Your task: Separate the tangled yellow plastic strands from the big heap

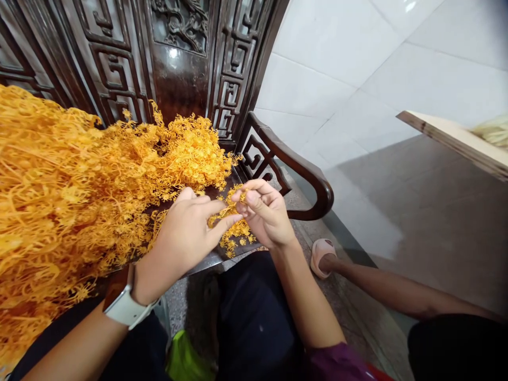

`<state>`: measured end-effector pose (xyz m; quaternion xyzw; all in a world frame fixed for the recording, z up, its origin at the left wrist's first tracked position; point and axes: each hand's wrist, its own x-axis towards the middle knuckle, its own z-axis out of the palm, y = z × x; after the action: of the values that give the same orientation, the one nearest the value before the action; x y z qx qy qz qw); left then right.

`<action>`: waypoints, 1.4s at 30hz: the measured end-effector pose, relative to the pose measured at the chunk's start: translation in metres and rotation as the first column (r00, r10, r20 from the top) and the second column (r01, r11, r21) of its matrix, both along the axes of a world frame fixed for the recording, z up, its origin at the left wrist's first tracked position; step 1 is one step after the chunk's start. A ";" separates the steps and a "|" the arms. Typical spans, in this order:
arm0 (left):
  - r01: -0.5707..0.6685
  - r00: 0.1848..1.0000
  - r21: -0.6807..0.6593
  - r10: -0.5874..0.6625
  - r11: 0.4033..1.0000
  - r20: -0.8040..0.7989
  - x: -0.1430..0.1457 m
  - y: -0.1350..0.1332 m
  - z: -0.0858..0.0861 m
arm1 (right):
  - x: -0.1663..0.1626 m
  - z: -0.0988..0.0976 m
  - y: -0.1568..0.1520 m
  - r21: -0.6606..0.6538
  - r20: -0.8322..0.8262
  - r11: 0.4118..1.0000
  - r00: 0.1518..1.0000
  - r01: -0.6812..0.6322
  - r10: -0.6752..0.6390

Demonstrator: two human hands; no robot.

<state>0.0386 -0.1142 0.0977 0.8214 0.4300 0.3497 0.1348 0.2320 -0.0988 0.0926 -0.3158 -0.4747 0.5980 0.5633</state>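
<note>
My right hand (266,212) is closed in a pinch, thumb against fingers, on a small orange plastic flower piece (243,196). Just left of it, my left hand (191,226) reaches in with thumb and index finger drawn together; orange strands show at its fingertips, but what exactly it grips is too small to tell. Beneath both hands, a small cluster of loose orange flower pieces (238,233) lies on the dark wooden seat (208,260). A large heap of the same orange plastic flower pieces (79,196) covers the seat to the left, partly hidden behind my left forearm.
Behind the heap rises a carved wooden chair back (180,76); a curved armrest (317,193) stands right of my hands. Another person's leg (381,283) and slipper (322,256) are at the right. A wooden board (456,140) juts in at the upper right.
</note>
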 end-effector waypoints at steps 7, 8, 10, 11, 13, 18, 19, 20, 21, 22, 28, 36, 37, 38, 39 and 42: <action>-0.059 0.977 -0.046 0.067 0.997 0.202 0.004 -0.005 -0.005 | 0.004 0.000 0.001 -0.095 -0.086 0.993 0.994 -0.071 0.063; -0.062 0.976 -0.042 0.070 0.997 0.207 0.004 -0.006 -0.006 | 0.004 -0.001 0.001 -0.099 -0.100 0.992 0.993 -0.076 0.066; -0.049 0.979 0.001 0.048 0.999 0.197 0.005 -0.008 -0.007 | 0.003 -0.002 0.000 -0.094 -0.115 0.992 0.991 -0.083 0.072; -0.030 0.983 0.028 0.024 0.999 0.184 0.005 -0.009 -0.007 | 0.004 -0.002 -0.001 -0.088 -0.113 0.992 0.991 -0.088 0.078; 0.016 0.990 0.087 -0.028 0.996 0.140 0.003 -0.010 -0.006 | 0.005 -0.002 -0.002 -0.066 -0.093 0.992 0.991 -0.106 0.100; 0.095 0.977 0.225 -0.047 0.970 -0.207 -0.005 -0.010 0.001 | 0.015 0.002 -0.006 0.113 0.169 0.986 0.980 -0.122 0.102; 0.123 0.955 0.232 -0.052 0.965 -0.290 -0.006 -0.009 0.001 | 0.018 0.003 -0.007 0.151 0.257 0.979 0.962 -0.137 0.095; 0.155 0.931 0.230 -0.064 0.961 -0.360 -0.007 -0.009 0.001 | 0.019 0.004 -0.008 0.179 0.348 0.970 0.933 -0.166 0.095; 0.181 0.908 0.220 -0.077 0.958 -0.412 -0.007 -0.009 0.000 | 0.020 0.004 -0.008 0.196 0.440 0.960 0.893 -0.202 0.098; 0.203 0.888 0.199 -0.095 0.959 -0.450 -0.006 -0.008 -0.002 | 0.021 0.005 -0.008 0.205 0.535 0.948 0.839 -0.242 0.099; 0.304 0.845 -0.038 -0.288 0.952 -0.450 -0.002 -0.007 -0.026 | 0.015 0.006 -0.013 0.182 0.934 0.866 0.358 -0.466 -0.004; 0.184 0.763 -0.059 -0.180 0.981 -0.621 -0.018 0.005 -0.009 | 0.057 -0.018 0.013 0.233 0.883 0.942 0.459 -0.240 -0.101; 0.142 0.780 -0.071 -0.155 0.987 -0.606 -0.019 0.007 -0.005 | 0.065 -0.024 0.020 0.234 0.830 0.960 0.545 -0.153 -0.116; 0.113 0.809 -0.095 -0.147 0.989 -0.569 -0.019 0.009 -0.002 | 0.073 -0.031 0.027 0.219 0.769 0.973 0.626 -0.071 -0.127; 0.101 0.847 -0.129 -0.153 0.986 -0.509 -0.019 0.010 0.001 | 0.080 -0.038 0.033 0.190 0.711 0.982 0.689 -0.001 -0.137; 0.121 0.950 -0.260 -0.188 0.958 -0.250 -0.017 0.011 0.006 | 0.095 -0.056 0.049 0.108 0.580 0.982 0.792 0.156 -0.190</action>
<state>0.0211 -0.1031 0.1038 0.8703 0.4176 0.1671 0.2007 0.3273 -0.0496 0.0368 -0.5116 -0.6107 0.4038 0.4498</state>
